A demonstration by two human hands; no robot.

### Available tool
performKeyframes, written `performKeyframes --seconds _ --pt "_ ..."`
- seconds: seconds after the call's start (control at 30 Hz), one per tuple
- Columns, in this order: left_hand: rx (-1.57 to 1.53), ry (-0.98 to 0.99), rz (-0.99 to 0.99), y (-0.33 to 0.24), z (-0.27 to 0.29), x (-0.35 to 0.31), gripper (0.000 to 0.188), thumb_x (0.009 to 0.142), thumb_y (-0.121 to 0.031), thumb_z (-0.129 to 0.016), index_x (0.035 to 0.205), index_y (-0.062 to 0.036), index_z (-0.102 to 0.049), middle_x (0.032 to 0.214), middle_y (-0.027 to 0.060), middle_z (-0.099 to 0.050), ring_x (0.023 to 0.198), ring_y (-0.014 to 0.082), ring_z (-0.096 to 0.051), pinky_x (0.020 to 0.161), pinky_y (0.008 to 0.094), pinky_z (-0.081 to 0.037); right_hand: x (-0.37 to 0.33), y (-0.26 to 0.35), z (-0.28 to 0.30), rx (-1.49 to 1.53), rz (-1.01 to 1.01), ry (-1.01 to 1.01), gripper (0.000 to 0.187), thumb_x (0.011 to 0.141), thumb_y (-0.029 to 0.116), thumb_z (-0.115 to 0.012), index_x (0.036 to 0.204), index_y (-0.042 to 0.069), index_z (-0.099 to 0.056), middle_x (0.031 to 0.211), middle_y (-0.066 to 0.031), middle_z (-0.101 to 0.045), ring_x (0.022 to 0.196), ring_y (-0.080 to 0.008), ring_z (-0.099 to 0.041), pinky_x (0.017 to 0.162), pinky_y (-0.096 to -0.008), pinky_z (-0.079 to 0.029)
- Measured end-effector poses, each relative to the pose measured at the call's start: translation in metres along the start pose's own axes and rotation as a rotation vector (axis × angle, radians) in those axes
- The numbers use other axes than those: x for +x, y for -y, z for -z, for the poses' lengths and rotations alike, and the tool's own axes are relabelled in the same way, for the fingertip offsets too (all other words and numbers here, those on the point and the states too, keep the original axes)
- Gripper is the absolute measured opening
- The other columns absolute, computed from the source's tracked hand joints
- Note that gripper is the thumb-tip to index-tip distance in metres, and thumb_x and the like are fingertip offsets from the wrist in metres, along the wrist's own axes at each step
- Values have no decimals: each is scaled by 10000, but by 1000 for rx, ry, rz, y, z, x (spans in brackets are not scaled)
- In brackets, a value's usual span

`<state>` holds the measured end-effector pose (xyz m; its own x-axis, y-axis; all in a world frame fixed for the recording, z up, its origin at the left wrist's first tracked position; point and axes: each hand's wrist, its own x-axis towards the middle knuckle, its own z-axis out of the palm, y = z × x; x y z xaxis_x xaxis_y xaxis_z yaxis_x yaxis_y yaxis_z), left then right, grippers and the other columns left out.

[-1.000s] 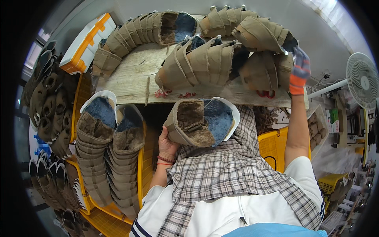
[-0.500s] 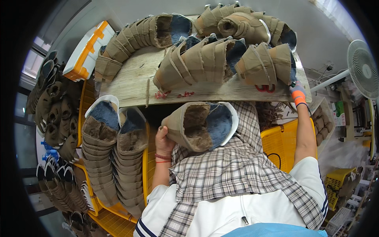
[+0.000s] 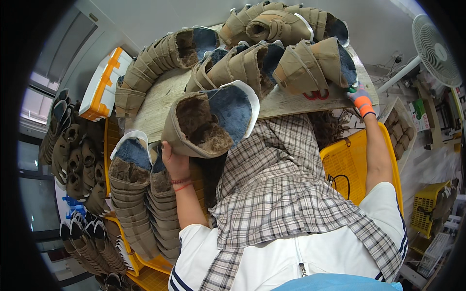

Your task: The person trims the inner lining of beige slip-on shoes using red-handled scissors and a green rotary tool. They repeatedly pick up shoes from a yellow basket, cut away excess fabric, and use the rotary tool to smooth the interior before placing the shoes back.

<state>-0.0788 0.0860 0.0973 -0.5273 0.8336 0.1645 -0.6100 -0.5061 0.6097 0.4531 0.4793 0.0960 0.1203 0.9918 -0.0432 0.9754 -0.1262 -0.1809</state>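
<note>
My left hand (image 3: 175,162) is closed on the side of a brown shoe upper (image 3: 175,136) with brown fur and blue fleece inside and a white edge. That upper is tilted, its opening toward me, in front of the table's near edge. My right hand (image 3: 360,97), in a grey and orange fingerless-looking glove, is at the table's right edge beside a nested pair of uppers (image 3: 326,60). Its fingers are closed round something small, partly green, too hidden to name. Red scissor handles (image 3: 315,94) stick out below those uppers.
Rows of nested uppers (image 3: 150,65) cover much of the wooden table (image 3: 162,87). Two tall stacks of uppers (image 3: 133,203) stand at my left. A yellow basket (image 3: 349,160) is at my right, and a fan (image 3: 437,51) stands farther right. A white and orange box (image 3: 104,87) is far left.
My left hand has carried the upper leftward and away from me, over the table's near edge. My right hand stays by the table's right edge. The whole view has shifted a little.
</note>
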Motion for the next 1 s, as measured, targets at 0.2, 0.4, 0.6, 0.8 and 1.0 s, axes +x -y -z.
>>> performKeyframes --seconds 0.2,0.4,0.6,0.8,1.0 --pt "26 65 65 6 -17 6 454 911 -319 -543 1244 -16 -486 1226 112 -542 1078 248 -537 908 392 -439 16 -20 -10 232 181 16 907 627 331 -735 1369 62 -289 1023 -222 -620 907 -358 -610 782 -388 -477" --pt "72 26 107 25 -36 -6 445 911 -335 -542 1236 -36 -498 1210 94 -549 1075 254 -530 919 398 -427 -11 -16 13 111 234 67 1016 650 234 -713 1454 135 -100 1003 -220 -626 883 -359 -619 764 -405 -480" --pt "17 146 186 41 -45 -1 459 911 -309 -548 1279 -46 -470 1269 90 -517 1166 245 -480 988 406 -372 -41 -8 57 -99 167 69 1028 634 207 -683 1463 196 -75 1042 -206 -624 944 -384 -598 793 -430 -480" --pt "44 109 252 77 -56 -2 451 908 -325 -552 1268 -63 -481 1230 64 -543 1126 240 -503 970 410 -386 -39 -28 59 -75 68 117 975 586 191 -669 1438 121 -201 1040 -216 -622 928 -366 -607 787 -400 -484" --pt "-33 28 383 101 -45 0 444 893 -360 -564 1243 -93 -509 1189 47 -569 1102 232 -519 962 414 -390 -18 -72 42 241 -12 112 628 580 173 -743 1147 -8 -540 724 -105 -616 581 -173 -594 530 -306 -470"
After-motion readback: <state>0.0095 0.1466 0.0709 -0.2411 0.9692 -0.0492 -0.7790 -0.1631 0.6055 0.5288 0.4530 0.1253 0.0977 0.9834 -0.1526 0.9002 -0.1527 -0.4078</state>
